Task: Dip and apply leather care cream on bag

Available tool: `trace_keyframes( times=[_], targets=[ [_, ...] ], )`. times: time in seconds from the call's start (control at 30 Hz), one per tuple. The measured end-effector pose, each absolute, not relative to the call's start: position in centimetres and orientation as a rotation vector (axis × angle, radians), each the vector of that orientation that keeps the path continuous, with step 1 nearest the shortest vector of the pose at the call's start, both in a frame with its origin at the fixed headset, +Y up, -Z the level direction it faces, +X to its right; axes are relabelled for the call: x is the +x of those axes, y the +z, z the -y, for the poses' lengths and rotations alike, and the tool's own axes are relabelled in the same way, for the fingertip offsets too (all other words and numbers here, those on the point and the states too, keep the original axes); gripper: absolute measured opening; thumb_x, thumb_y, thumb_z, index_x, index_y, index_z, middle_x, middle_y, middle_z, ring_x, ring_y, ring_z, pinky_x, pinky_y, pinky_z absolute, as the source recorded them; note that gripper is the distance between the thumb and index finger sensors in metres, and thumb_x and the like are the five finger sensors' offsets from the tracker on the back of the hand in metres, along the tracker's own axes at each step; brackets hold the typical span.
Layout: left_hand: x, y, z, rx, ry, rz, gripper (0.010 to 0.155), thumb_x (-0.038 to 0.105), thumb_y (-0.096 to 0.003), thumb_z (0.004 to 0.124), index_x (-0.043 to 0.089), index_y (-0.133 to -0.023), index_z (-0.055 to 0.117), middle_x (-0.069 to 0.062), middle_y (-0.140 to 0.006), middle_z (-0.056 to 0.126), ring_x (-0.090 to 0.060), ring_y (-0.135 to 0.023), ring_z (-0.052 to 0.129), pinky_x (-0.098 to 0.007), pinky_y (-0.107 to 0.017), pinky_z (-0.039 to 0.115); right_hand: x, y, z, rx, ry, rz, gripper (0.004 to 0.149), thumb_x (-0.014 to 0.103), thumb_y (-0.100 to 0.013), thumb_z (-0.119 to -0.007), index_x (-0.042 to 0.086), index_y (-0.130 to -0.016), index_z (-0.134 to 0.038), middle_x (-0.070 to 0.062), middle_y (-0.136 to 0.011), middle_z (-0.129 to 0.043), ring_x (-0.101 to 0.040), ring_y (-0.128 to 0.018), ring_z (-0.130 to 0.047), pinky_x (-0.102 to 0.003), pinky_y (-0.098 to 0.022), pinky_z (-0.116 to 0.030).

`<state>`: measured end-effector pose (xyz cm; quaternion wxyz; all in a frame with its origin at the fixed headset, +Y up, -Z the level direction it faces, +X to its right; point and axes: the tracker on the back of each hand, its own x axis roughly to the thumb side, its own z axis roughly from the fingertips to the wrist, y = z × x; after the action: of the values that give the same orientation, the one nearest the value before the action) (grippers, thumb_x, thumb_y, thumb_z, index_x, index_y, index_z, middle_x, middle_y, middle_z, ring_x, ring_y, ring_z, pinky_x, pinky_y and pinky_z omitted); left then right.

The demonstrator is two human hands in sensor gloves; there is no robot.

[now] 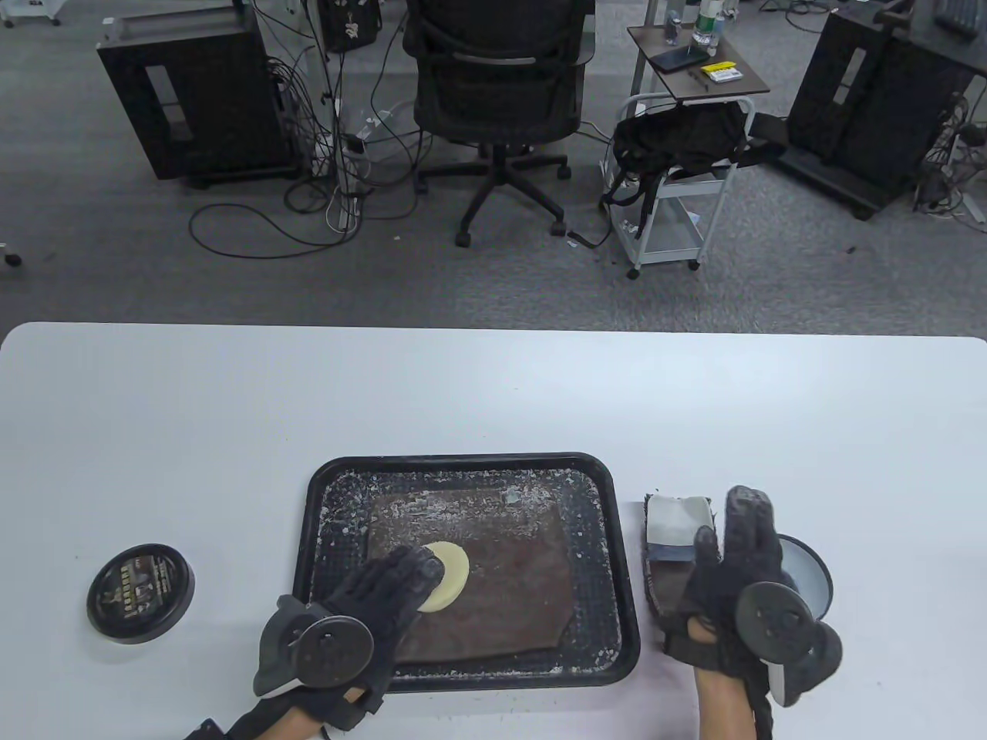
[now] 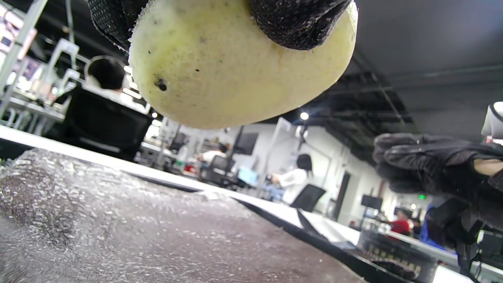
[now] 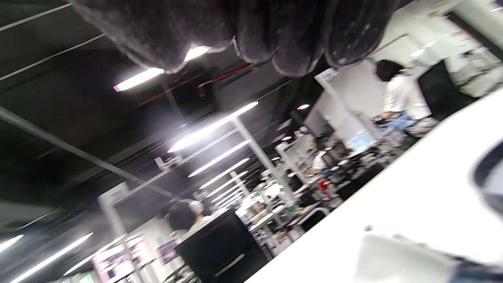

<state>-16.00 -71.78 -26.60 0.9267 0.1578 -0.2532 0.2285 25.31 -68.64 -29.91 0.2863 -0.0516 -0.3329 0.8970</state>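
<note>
On the tabletop a black tray holds the flat brown leather bag, its far part and the tray rim flecked with whitish cream residue — so some cream looks to have gone on already, while the nearer leather reads darker and barer. The left hand has its fingers curled over a round pale-yellow sponge, which the left wrist view shows lifted just clear of the leather rather than pressed to it. The right hand hovers with fingers straight and holding nothing, above the open cream tin right of the tray; the tin's lid lies well apart to the left. By my reading, application is partway — spreading over the near half, perhaps after another dip, is what remains.
</note>
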Motion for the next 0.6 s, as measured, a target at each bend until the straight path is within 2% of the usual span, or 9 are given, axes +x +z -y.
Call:
trace_keyframes(
  times=[0.1,0.2,0.27,0.3,0.4,0.43,0.6],
  targets=[
    [-16.1,-26.7,71.8,0.32,0.473,0.512,0.055,0.031,-0.0402,0.076,0.033,-0.095,0.069,-0.001,-0.101,0.078,-0.026,-0.093,0.083,-0.047,-0.065,0.075,22.7,-30.0,68.3,0.02,2.478,0.871,0.059,0.034,-0.043,-0.084,0.019,-0.098,-0.073,-0.012,-0.101,-0.074,-0.038,-0.085,-0.083,-0.052,-0.059,-0.076],
    [-16.1,-26.9,71.9,0.307,0.475,0.502,0.055,0.031,-0.0402,0.076,0.033,-0.095,0.069,-0.001,-0.101,0.078,-0.026,-0.093,0.083,-0.047,-0.066,0.075,19.9,-30.2,68.1,0.25,2.608,0.811,0.063,0.039,-0.041,-0.087,0.019,-0.1,-0.072,-0.011,-0.103,-0.072,-0.038,-0.088,-0.081,-0.054,-0.061,-0.074],
    [-16.2,-26.9,72.0,0.302,0.471,0.498,0.055,0.031,-0.0402,0.076,0.032,-0.095,0.069,-0.001,-0.101,0.078,-0.026,-0.093,0.082,-0.048,-0.066,0.075,18.0,-30.4,68.3,0.433,2.711,0.677,0.069,0.043,-0.039,-0.088,0.019,-0.101,-0.069,-0.011,-0.105,-0.069,-0.039,-0.091,-0.078,-0.057,-0.063,-0.07],
    [-16.2,-26.9,72.0,0.301,0.466,0.497,0.055,0.031,-0.0403,0.076,0.033,-0.095,0.069,-0.001,-0.101,0.077,-0.026,-0.093,0.083,-0.048,-0.066,0.075,17.3,-30.5,68.6,0.494,2.726,0.582,0.073,0.044,-0.038,-0.089,0.019,-0.103,-0.067,-0.012,-0.107,-0.066,-0.04,-0.093,-0.074,-0.06,-0.065,-0.066],
    [-16.3,-27.0,72.0,0.298,0.467,0.489,0.055,0.031,-0.0403,0.076,0.033,-0.095,0.069,-0.001,-0.101,0.077,-0.026,-0.093,0.082,-0.048,-0.066,0.075,14.8,-30.9,70.3,0.625,2.782,0.031,0.087,0.046,-0.036,-0.091,0.016,-0.109,-0.054,-0.015,-0.113,-0.049,-0.046,-0.101,-0.054,-0.07,-0.069,-0.05],
    [-16.3,-27.1,72.0,0.297,0.47,0.488,0.055,0.031,-0.0403,0.076,0.032,-0.095,0.069,-0.001,-0.101,0.077,-0.026,-0.093,0.082,-0.048,-0.066,0.075,14.3,-30.9,70.9,0.646,2.801,-0.091,0.089,0.047,-0.036,-0.092,0.016,-0.109,-0.051,-0.015,-0.114,-0.046,-0.047,-0.102,-0.05,-0.071,-0.069,-0.047],
    [-16.4,-27.4,72.4,0.273,0.468,0.48,0.055,0.031,-0.0404,0.076,0.032,-0.095,0.069,-0.001,-0.101,0.077,-0.026,-0.093,0.082,-0.048,-0.066,0.074,12.0,-31.3,73.7,0.767,2.911,-0.526,0.097,0.049,-0.032,-0.094,0.013,-0.109,-0.047,-0.018,-0.113,-0.04,-0.05,-0.102,-0.043,-0.073,-0.069,-0.041]
  ],
)
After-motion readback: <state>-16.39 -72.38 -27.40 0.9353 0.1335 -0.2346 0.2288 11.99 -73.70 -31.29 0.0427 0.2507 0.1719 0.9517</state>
